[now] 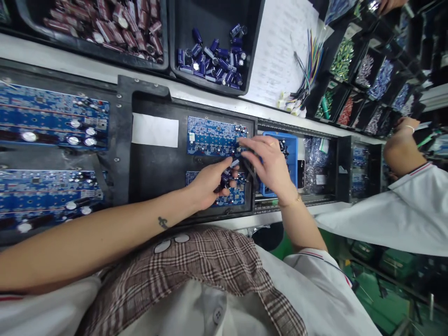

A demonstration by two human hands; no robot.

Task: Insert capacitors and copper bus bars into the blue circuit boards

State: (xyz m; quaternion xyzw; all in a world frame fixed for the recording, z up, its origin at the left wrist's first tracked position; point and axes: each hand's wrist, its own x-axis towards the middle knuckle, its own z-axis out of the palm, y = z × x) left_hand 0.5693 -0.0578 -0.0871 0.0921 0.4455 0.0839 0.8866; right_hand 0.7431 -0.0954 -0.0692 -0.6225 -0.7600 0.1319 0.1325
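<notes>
My left hand (210,183) is closed loosely around several dark blue capacitors (227,177), over the lower blue circuit board (240,198). Its fingers hide part of that board. My right hand (268,161) reaches in from the right, with bent fingertips at the right end of the upper circuit board (210,133). Whatever lies between those fingertips is too small and covered to make out. Both boards lie in a black carrier tray (154,172), beside a white paper slip (156,130).
Behind the tray stand a bin of brown capacitors (122,28) and a bin of blue capacitors (213,60). Populated boards (52,116) are at left. A blue box (295,158), wire bundles (308,74) and a co-worker's arm (402,149) are at right.
</notes>
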